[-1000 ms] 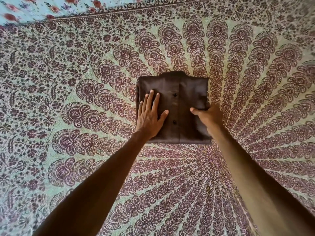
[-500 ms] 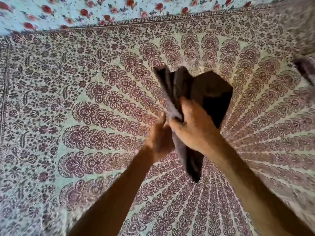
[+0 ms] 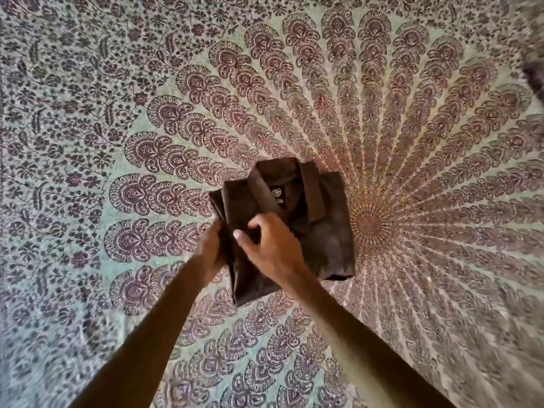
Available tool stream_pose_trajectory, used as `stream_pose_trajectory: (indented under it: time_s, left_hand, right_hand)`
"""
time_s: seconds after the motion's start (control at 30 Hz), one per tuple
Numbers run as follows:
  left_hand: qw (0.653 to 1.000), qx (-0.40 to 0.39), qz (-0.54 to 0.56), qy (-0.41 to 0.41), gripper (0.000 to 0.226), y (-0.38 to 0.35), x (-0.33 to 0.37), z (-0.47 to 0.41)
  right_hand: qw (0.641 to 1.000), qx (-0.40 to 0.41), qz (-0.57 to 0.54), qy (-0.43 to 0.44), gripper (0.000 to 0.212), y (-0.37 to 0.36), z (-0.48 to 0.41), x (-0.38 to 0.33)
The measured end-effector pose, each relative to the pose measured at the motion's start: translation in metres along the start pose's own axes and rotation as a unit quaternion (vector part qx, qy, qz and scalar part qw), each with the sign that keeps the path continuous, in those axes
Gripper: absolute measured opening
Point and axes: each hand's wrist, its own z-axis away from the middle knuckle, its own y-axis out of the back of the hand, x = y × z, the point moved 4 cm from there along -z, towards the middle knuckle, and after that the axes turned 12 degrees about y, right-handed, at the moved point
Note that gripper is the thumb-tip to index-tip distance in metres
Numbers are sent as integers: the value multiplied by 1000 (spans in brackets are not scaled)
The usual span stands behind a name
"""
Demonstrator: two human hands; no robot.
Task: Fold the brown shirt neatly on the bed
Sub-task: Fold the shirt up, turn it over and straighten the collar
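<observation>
The brown shirt lies folded into a compact rectangle on the bed, collar side up, with a small round label showing inside the neck. My left hand grips the shirt's left edge, fingers tucked under the cloth. Over the left front of the shirt, my right hand pinches the fabric between thumb and fingers. The lower left part of the shirt is hidden behind both hands.
The bed is covered with a patterned sheet of maroon feather motifs fanning out from a round centre just right of the shirt. A dark object shows at the right edge.
The shirt was lifted off the bed, turned over and laid back down collar side up. Both hands moved from pressing its back to gripping its left edge.
</observation>
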Motion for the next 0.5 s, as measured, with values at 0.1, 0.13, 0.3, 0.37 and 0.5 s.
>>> stream_pose_trajectory:
  time_s: [0.1,0.13,0.3,0.37,0.5]
  left_hand:
    - [995,78,-11,-68,58,6,16,12]
    - [989,110,-43,-89,60,5,19,13]
    - [912,270,-246,-186,77,-11,25,19]
    - [897,283,-252,-229,70,-13,28,19]
    - [860,347,-276,-252,49,1,41,20]
  right_hand:
    - [974,212,58,-55,31,55,13,52]
    - [960,244,87,-110,36,72,17,75]
    - [958,163,-61,-226,35,84,17,141]
    - [964,205,-56,-162,27,86,12,131]
    - [960,234,-76,-137,36,92,-5,115]
